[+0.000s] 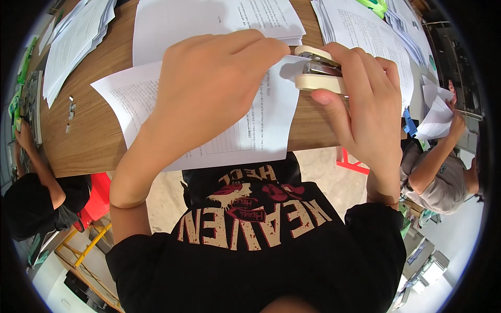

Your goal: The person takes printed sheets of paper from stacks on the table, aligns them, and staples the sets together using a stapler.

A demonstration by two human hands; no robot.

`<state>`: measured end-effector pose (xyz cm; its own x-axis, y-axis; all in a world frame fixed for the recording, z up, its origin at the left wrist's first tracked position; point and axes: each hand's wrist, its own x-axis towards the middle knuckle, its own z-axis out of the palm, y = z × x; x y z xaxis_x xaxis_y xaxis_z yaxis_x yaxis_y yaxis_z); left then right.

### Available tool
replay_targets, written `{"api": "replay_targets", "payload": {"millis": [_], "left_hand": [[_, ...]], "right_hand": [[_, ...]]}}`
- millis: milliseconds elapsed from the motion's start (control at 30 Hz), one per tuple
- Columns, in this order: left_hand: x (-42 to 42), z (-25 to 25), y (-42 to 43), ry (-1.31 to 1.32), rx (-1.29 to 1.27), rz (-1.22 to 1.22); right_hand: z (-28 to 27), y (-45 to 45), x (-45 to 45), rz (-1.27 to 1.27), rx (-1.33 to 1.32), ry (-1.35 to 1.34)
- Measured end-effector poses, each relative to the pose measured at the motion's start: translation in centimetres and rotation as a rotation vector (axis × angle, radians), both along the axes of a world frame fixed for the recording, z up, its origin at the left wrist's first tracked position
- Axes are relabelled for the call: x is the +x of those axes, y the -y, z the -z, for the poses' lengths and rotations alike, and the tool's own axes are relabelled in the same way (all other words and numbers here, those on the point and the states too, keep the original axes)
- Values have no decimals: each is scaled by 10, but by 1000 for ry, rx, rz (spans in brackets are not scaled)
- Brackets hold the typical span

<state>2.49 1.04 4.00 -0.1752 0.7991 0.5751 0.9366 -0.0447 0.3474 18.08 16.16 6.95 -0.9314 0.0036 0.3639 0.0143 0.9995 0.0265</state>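
My right hand is wrapped round a cream-coloured stapler, thumb below and fingers over the top. The stapler's mouth faces left, at the upper right corner of some printed sheets. My left hand lies across these sheets with its fingers curled and closed on them near that corner. Its fingertips are mostly hidden behind the hand. The sheets are slightly bent and reach over the front edge of the wooden table. Whether the stapler touches the paper, I cannot tell.
A stack of printed paper lies behind my hands, with more stacks at the left and right. Small strips of staples lie on the left. One person sits at left, another at right holding papers.
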Motion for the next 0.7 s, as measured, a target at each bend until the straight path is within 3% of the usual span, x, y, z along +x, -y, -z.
{"api": "replay_targets", "payload": {"millis": [700], "left_hand": [[0,4,-1,64,6,-10]], "right_hand": [[3,7,-7,52,67,-47]]}}
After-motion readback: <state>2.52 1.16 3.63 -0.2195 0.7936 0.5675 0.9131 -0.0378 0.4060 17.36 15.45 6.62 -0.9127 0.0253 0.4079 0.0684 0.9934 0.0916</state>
